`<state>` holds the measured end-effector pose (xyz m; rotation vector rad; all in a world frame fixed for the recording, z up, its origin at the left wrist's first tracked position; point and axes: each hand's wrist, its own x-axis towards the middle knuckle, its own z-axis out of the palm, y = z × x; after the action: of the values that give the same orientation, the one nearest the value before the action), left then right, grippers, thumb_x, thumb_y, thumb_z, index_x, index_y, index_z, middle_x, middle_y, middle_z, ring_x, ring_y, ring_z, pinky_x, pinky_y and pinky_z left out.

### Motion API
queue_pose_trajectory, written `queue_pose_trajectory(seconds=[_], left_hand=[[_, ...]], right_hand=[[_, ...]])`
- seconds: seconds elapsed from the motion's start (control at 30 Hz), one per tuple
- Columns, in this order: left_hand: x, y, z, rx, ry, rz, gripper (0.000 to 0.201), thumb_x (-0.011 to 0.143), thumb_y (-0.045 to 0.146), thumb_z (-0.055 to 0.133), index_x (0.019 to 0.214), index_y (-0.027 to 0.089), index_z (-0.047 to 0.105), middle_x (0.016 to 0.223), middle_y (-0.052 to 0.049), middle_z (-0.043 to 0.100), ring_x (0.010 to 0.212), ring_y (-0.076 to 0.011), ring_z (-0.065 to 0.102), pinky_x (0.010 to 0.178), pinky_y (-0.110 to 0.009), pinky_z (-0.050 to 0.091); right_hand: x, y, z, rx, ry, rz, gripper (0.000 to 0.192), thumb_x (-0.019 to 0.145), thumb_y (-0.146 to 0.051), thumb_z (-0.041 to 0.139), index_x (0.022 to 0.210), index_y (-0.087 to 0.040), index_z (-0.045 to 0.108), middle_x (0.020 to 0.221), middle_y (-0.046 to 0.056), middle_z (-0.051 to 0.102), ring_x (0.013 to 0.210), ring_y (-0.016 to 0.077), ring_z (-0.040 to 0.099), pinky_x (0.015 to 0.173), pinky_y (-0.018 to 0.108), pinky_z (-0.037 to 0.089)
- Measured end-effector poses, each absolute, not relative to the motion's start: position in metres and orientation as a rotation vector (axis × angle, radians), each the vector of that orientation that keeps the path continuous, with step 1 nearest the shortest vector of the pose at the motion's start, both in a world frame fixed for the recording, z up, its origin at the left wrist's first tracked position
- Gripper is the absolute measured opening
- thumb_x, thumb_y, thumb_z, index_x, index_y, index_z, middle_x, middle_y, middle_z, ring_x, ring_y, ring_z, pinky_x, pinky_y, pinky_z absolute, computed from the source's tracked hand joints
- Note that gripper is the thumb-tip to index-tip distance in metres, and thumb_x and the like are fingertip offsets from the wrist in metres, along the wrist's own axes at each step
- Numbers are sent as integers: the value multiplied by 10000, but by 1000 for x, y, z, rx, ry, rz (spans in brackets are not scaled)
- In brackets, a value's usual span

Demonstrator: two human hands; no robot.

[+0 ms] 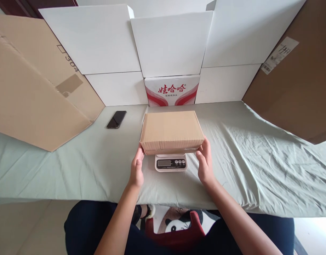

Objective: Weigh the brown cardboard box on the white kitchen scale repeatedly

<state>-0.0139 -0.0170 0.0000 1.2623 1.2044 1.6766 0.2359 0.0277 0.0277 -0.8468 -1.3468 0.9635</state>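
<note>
A closed brown cardboard box (pixel 171 128) sits over a small white digital kitchen scale (pixel 171 169), hiding the scale's platform. Whether the box rests on the platform or is held just above it, I cannot tell. The scale's front panel, with a blank-looking display and several round buttons, shows below the box's near edge. My left hand (pixel 137 167) grips the box at its near left corner, and my right hand (pixel 204 162) grips the near right corner. The fingertips of both hands are partly hidden along the box's sides.
A black smartphone (pixel 116 119) lies left of the box on the pale green cloth (pixel 99 170). White boxes (pixel 171 46), one with red printing (pixel 172 91), form a wall behind. Large cardboard panels stand at the left (pixel 32 81) and right (pixel 298 85).
</note>
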Motion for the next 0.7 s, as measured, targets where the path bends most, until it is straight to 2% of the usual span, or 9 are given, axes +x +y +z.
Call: queue_pose_trajectory(seconds=[0.2,0.37,0.43,0.6,0.7], left_hand=[[-13,-18,-5,1263,1223,1671,895,898,802,418,1581,224,443,1678,-133,393,1565,-372,339,1290,-515,279],[-16,-20,3,1248,1215,1605,962,855,831,455,1591,213,421,1690,-148,363,1573,-407,304,1293,-564,242],[-20,-14,16,1271,1189,1591,941,872,810,461,1599,215,404,1699,-146,344,1575,-398,302,1295,-561,236],[-31,39,48,1382,1171,1554,733,973,634,500,1590,246,417,1699,-102,359,1593,-302,293,1309,-470,225],[-32,85,41,1347,1175,1567,701,972,631,506,1561,257,456,1681,-83,401,1591,-274,299,1307,-446,232]], right_hand=[[235,29,25,-850,-1364,961,621,1007,-538,484,1580,-358,330,1621,74,450,1464,315,490,1197,561,446],[235,32,26,-870,-1477,855,815,969,-592,531,1645,-402,116,1727,49,271,1553,318,385,1245,588,391],[234,38,35,-849,-1501,863,857,959,-588,555,1645,-420,70,1733,44,256,1562,317,374,1252,597,379],[224,92,58,-714,-1480,862,772,940,-539,594,1597,-400,213,1678,57,344,1522,312,428,1223,556,427],[215,137,47,-691,-1477,890,764,934,-548,556,1591,-371,211,1667,59,356,1503,290,439,1223,532,423]])
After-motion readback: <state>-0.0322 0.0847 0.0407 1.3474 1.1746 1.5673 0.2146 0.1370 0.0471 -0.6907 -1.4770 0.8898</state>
